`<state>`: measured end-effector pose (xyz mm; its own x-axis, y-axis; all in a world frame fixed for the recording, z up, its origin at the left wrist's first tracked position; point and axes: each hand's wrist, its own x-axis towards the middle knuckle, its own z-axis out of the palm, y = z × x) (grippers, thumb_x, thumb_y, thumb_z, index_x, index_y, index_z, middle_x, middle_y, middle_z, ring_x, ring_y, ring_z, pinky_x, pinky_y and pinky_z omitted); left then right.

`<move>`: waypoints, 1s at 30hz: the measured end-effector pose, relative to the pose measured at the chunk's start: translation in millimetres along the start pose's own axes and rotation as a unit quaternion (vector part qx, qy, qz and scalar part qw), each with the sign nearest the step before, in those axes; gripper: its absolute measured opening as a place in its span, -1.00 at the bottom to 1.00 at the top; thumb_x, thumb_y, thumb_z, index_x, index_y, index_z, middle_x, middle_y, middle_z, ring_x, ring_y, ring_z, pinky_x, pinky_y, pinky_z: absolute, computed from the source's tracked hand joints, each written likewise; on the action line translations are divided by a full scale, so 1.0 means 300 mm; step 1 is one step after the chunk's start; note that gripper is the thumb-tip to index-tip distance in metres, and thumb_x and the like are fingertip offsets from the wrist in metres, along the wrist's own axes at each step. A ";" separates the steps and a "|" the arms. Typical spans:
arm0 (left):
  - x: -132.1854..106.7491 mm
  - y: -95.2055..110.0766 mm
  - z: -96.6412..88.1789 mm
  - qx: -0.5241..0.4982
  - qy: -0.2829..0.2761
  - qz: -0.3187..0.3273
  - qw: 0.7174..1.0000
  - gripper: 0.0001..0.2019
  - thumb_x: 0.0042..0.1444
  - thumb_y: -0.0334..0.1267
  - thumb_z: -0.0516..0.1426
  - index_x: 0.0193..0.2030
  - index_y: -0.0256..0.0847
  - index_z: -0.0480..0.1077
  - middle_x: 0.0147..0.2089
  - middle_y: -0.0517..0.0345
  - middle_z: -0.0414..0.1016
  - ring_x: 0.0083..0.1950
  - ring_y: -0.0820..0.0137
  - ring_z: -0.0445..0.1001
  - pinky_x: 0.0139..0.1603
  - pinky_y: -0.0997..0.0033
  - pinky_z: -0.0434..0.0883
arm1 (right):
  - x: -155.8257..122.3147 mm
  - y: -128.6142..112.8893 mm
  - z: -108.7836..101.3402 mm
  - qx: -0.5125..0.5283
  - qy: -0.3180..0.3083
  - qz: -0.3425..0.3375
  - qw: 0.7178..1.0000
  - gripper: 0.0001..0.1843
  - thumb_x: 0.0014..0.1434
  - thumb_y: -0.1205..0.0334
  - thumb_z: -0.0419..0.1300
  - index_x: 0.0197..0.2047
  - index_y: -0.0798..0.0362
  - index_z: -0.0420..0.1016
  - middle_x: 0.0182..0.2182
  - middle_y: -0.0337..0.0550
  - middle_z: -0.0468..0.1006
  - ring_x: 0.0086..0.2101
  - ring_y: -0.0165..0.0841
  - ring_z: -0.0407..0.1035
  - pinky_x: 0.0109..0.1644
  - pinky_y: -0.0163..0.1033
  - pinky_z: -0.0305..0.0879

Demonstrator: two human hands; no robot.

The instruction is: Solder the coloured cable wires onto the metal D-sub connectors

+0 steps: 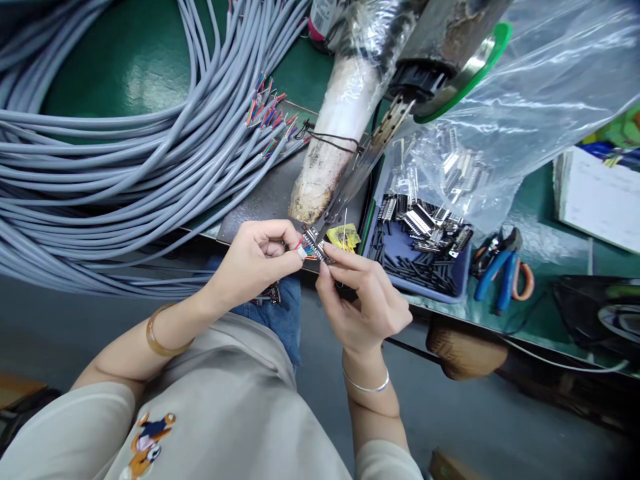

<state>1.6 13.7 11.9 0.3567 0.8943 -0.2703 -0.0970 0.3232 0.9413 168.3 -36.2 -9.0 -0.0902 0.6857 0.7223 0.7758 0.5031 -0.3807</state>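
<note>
My left hand [265, 253] is closed, thumb and forefinger pinching a thin red wire [300, 242] beside a small metal multi-pin connector [311, 241]. Several coloured wires show at the connector's pins. From the right, my right hand [367, 293] grips the connector's near end between thumb and fingertips. A soldering iron [357, 163] slants down from above, its tip end right at the connector; whether they touch I cannot tell. Just behind my right fingers lies a crumpled yellow piece [344, 237].
Grey cables [150, 180] with stripped ends cover the bench's left side. A plastic-wrapped tube [333, 113] leans beside the iron. A blue tray [463, 280] holds connectors and black sleeves, partly under a clear bag [545, 87]. Blue-handled pliers [500, 270] lie right of it.
</note>
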 end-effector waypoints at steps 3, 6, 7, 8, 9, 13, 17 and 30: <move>0.001 0.001 0.001 -0.005 0.000 0.000 1.000 -0.82 -0.04 -0.32 0.27 -0.52 -0.23 0.33 -0.59 0.31 0.21 -0.60 0.63 0.02 -0.60 0.52 -0.07 | 0.000 -0.001 0.003 0.000 0.002 -0.012 1.000 -0.77 0.16 0.47 0.39 -0.27 0.00 0.46 -0.16 -0.10 0.75 -0.26 -0.35 0.67 -0.18 -0.31 0.61; 0.001 0.002 0.005 -0.012 -0.002 -0.005 1.000 -0.83 -0.04 -0.33 0.27 -0.51 -0.23 0.34 -0.61 0.35 0.17 -0.62 0.64 -0.01 -0.62 0.54 -0.09 | -0.007 0.003 0.003 0.018 0.001 0.003 1.000 -0.78 0.17 0.48 0.38 -0.23 0.01 0.49 -0.16 -0.11 0.75 -0.23 -0.34 0.67 -0.18 -0.31 0.61; 0.000 0.002 0.006 -0.013 -0.004 -0.008 1.000 -0.83 -0.04 -0.34 0.27 -0.51 -0.23 0.34 -0.62 0.35 0.16 -0.62 0.65 -0.01 -0.62 0.55 -0.10 | -0.012 0.007 0.001 0.031 0.011 0.016 0.999 -0.78 0.18 0.49 0.36 -0.20 0.01 0.51 -0.17 -0.13 0.75 -0.24 -0.33 0.67 -0.20 -0.30 0.62; -0.001 0.001 0.006 -0.012 -0.006 -0.011 1.000 -0.84 -0.05 -0.34 0.27 -0.51 -0.24 0.35 -0.63 0.36 0.16 -0.63 0.65 -0.01 -0.62 0.55 -0.10 | -0.018 0.013 -0.003 0.046 0.028 0.029 0.998 -0.78 0.20 0.49 0.34 -0.15 0.00 0.53 -0.21 -0.16 0.75 -0.29 -0.33 0.67 -0.24 -0.28 0.62; -0.002 0.000 0.006 -0.011 -0.007 -0.016 1.000 -0.84 -0.05 -0.33 0.28 -0.51 -0.24 0.36 -0.64 0.36 0.17 -0.63 0.65 0.00 -0.62 0.56 -0.10 | -0.026 0.019 -0.008 0.063 0.057 0.035 0.996 -0.78 0.22 0.47 0.32 -0.10 -0.01 0.55 -0.28 -0.21 0.74 -0.37 -0.34 0.65 -0.32 -0.28 0.60; -0.010 -0.008 0.000 -0.005 -0.008 -0.041 0.999 -0.83 -0.07 -0.30 0.29 -0.50 -0.25 0.37 -0.67 0.36 0.18 -0.64 0.63 0.07 -0.62 0.58 0.00 | -0.051 0.037 -0.035 0.098 0.201 0.019 0.974 -0.62 0.30 0.39 0.25 0.15 -0.05 0.52 -0.50 -0.36 0.60 -0.68 -0.45 0.41 -0.66 -0.33 0.35; -0.015 -0.018 -0.006 -0.013 -0.005 -0.050 0.999 -0.83 -0.07 -0.26 0.31 -0.46 -0.27 0.41 -0.67 0.36 0.20 -0.65 0.64 0.07 -0.64 0.59 0.02 | -0.056 0.014 -0.040 0.075 0.164 0.077 0.981 -0.60 0.23 0.50 0.30 0.08 -0.03 0.53 -0.36 -0.30 0.70 -0.44 -0.37 0.63 -0.34 -0.27 0.63; 0.010 -0.004 0.013 -0.050 0.022 0.026 0.998 -0.82 -0.09 -0.39 0.29 -0.55 -0.25 0.34 -0.61 0.36 0.28 -0.68 0.69 0.06 -0.71 0.61 -0.01 | -0.010 -0.012 0.020 0.011 0.018 0.009 1.000 -0.78 0.17 0.53 0.33 -0.22 0.03 0.47 -0.15 -0.06 0.75 -0.20 -0.36 0.66 -0.09 -0.30 0.61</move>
<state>6.3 14.7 10.6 0.3070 0.9231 -0.2317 -0.2070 0.3024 0.9304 162.1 -36.9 -13.4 -0.0535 0.6754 0.7355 0.7632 0.5026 -0.4061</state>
